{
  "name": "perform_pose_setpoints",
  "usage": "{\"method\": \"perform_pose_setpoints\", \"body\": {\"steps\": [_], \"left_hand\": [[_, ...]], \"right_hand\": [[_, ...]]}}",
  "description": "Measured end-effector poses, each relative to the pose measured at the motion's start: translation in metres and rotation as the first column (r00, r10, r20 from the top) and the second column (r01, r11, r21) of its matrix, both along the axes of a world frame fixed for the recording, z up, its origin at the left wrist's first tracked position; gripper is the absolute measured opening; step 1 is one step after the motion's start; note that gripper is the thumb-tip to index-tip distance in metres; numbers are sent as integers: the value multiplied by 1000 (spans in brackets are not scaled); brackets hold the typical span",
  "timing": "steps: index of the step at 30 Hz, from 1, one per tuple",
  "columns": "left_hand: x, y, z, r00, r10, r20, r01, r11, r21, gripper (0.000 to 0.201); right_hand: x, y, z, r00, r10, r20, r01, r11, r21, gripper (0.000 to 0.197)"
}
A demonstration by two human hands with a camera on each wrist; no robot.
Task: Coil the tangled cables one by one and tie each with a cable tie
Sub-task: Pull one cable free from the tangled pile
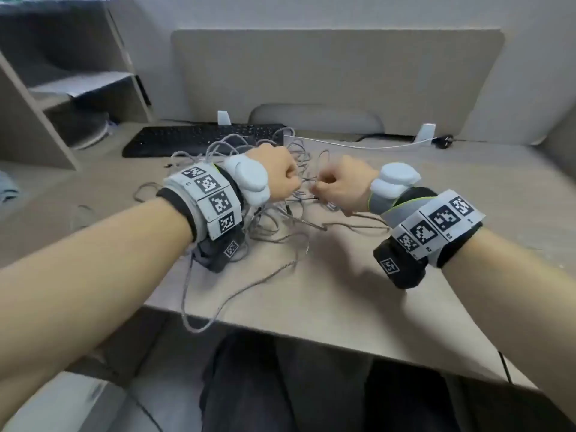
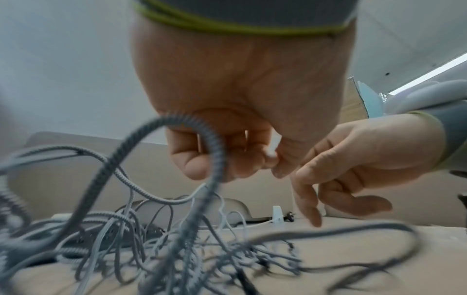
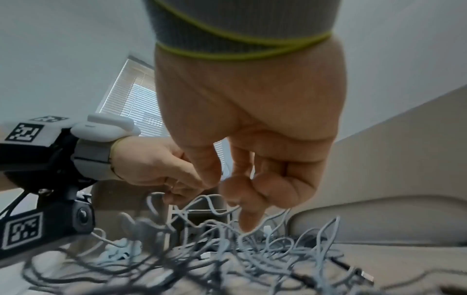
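Two hands raised above the desk (image 1: 358, 294), knuckles facing each other, nearly touching. Left hand (image 1: 274, 174) curled tight, a thick braided grey cable (image 2: 215, 151) looped through its fingers, thumb and forefinger pinching something small and pale, too blurred to name. Right hand (image 1: 344, 183) loosely curled, forefinger (image 3: 248, 221) pointing down into the strands; cannot tell whether anything is pinched. Beneath and between both, tangled cables (image 1: 268, 219) heaped on the desktop, one loop (image 1: 199, 319) hanging over the near edge. Beyond the heap, black keyboard (image 1: 199, 140), partly hidden by strands. Farther right, white cable (image 1: 367, 147) along the partition (image 1: 336, 79). Far left, open shelves (image 1: 78, 85) holding papers.
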State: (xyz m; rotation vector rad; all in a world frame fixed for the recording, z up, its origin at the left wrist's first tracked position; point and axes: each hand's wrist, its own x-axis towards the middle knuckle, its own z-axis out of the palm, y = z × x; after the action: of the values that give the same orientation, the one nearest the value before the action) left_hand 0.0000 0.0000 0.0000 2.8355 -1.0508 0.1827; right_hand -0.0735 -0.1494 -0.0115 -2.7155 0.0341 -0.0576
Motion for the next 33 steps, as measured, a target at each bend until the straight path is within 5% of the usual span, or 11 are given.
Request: {"method": "perform_pose_setpoints", "body": {"steps": [4, 10, 16, 19, 25, 30, 33], "left_hand": [[-32, 10, 4, 1000, 11, 28, -11, 1000, 19, 27], [-69, 26, 12, 997, 40, 73, -45, 996, 76, 14], [-93, 20, -22, 998, 25, 49, -38, 961, 274, 61], [-84, 18, -42, 1000, 23, 12, -25, 925, 379, 72], [-51, 25, -65, 995, 50, 84, -84, 880, 468, 38], [-5, 58, -64, 983, 135, 128, -181, 848, 498, 77], [17, 71, -59, 967, 214, 136, -254, 823, 508, 45]], "right_hand": [[-39, 12, -12, 991, 16, -131, -13, 1000, 20, 21], [-73, 19, -4, 989, 50, -136, -51, 999, -6, 18], [-75, 16, -3, 978, 85, -192, -88, 996, -7, 17], [-77, 7, -4, 976, 64, -208, -76, 996, -46, 14], [-66, -31, -8, 966, -45, -255, 22, 996, -91, 12], [-59, -62, -20, 946, -143, -290, 111, 986, -124, 11], [-54, -73, -22, 928, -186, -323, 135, 975, -175, 12]]}}
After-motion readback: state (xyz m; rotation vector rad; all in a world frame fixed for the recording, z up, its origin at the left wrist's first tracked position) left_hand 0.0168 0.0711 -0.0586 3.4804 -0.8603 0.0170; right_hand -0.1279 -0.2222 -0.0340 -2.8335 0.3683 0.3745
